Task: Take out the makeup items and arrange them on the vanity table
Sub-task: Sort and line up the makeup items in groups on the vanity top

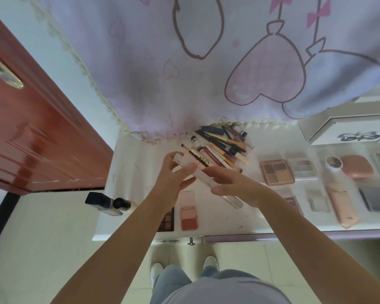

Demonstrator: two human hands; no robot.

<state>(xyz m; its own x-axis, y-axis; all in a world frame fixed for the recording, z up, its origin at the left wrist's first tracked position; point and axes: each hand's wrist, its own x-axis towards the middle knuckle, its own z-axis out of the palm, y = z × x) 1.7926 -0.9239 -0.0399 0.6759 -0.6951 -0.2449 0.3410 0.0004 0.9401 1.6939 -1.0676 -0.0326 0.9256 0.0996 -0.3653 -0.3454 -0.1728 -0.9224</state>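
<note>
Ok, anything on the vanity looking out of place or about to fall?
Yes. The dark-capped bottle lies on its side at the table's left edge and seems to overhang it, so it could roll off. The pencils and tubes sit in a loose crisscrossed heap, unlike the palettes laid in rows. No spills visible.

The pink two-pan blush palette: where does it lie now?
In the head view, the blush palette lies near the table's front edge, below the left hand, beside a dark eyeshadow palette.
</note>
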